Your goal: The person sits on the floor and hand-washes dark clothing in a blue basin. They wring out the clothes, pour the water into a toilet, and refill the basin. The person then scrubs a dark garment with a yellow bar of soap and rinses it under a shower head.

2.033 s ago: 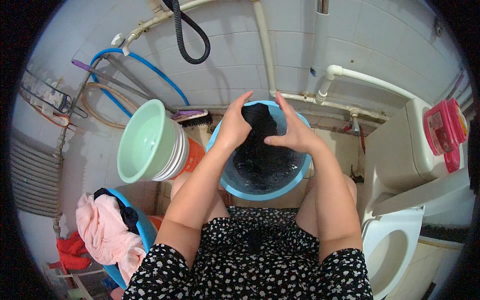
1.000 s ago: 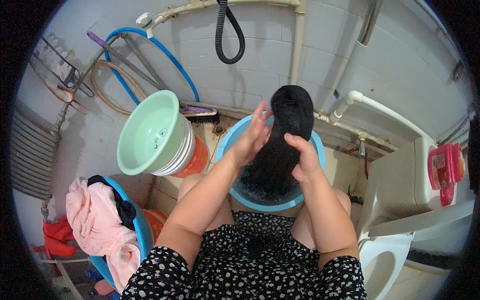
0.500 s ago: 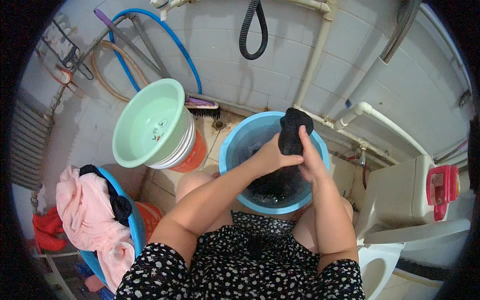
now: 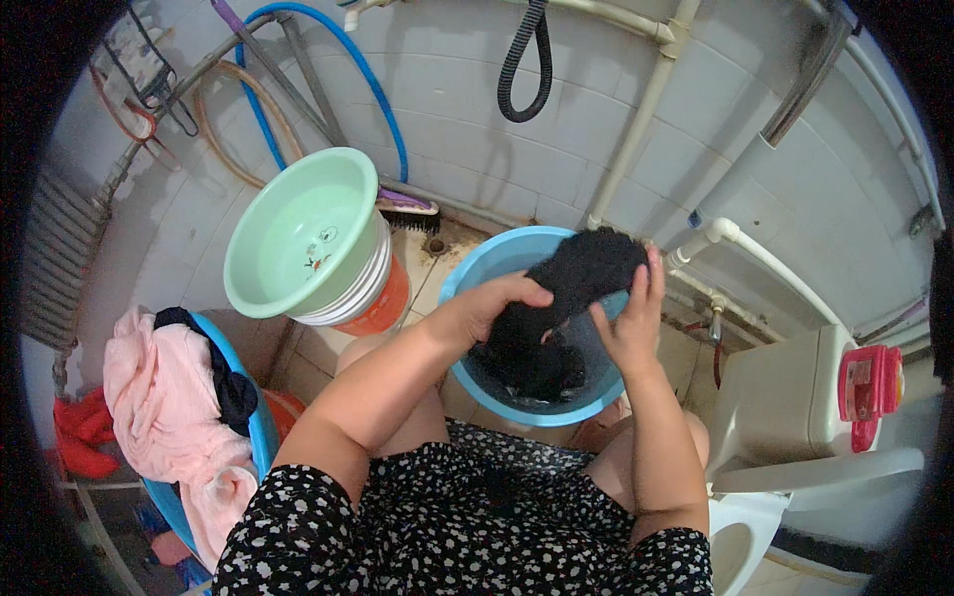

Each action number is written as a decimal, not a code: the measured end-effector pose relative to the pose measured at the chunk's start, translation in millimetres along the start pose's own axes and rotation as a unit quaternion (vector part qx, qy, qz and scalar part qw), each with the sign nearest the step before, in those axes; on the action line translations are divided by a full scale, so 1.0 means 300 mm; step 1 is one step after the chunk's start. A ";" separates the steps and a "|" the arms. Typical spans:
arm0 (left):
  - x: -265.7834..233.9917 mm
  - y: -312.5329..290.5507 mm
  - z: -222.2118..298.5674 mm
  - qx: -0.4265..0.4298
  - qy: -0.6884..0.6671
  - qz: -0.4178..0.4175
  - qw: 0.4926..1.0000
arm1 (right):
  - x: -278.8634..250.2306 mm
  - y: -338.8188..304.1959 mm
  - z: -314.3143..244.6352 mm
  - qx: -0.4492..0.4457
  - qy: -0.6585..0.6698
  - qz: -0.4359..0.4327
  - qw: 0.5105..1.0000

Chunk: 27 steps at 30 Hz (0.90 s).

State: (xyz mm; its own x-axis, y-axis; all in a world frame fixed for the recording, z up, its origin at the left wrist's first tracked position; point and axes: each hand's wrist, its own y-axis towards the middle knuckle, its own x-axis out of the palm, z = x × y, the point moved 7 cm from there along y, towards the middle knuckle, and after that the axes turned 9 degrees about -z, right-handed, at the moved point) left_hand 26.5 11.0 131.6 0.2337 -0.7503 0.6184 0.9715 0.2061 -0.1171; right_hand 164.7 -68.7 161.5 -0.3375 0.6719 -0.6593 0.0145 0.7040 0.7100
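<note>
A dark, soft black cloth is stretched between my hands over a light blue basin that stands between my knees. My left hand grips its left part, thumb on top. At the cloth's right end, my right hand holds the edge between thumb and fingers. The cloth's lower part hangs into the basin, where more black fabric lies in water; where one ends and the other begins I cannot tell.
A pale green basin rests on a white and orange bucket at left. Nearer stands a blue tub heaped with pink cloth. The toilet is at right; a brush lies by the wall.
The black cloth was bunched upright between my close hands. Now it is spread wider, tilted to the right, and my hands have moved apart. The view has shifted slightly.
</note>
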 end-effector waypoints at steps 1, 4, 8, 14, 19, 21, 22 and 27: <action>0.016 0.002 -0.009 -0.019 -0.003 -0.011 1.000 | -0.027 0.000 0.008 -0.045 -0.030 0.028 0.998; 0.036 -0.019 -0.063 -0.101 -0.044 -0.097 0.989 | -0.077 0.013 -0.030 -0.129 -0.006 0.063 0.990; -0.018 -0.055 -0.099 -0.191 -0.025 -0.100 0.976 | -0.081 0.026 -0.074 -0.122 0.017 -0.055 0.991; -0.029 0.038 -0.065 -0.096 0.162 -0.152 0.970 | -0.043 0.050 -0.033 0.027 -0.029 -0.247 0.968; -0.065 0.052 -0.037 -0.061 0.547 -0.068 0.832 | 0.027 0.031 0.044 0.135 -0.020 -0.336 0.932; -0.078 0.063 -0.055 -0.072 0.615 -0.013 0.785 | 0.077 -0.003 0.078 0.177 -0.014 -0.349 0.920; -0.082 0.077 -0.060 -0.081 0.662 0.018 0.745 | 0.094 -0.017 0.086 0.193 0.018 -0.351 0.916; -0.070 0.063 0.001 0.065 0.797 0.129 0.587 | 0.168 -0.100 0.111 0.292 0.180 -0.324 0.882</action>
State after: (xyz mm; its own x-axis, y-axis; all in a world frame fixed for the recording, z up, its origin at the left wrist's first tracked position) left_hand 39.8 30.9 116.7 0.2127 -0.2965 -0.9311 0.9087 0.4103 0.0769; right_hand 178.6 -48.5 98.7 -0.7280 0.0422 -0.6842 0.1557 0.9822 -0.1051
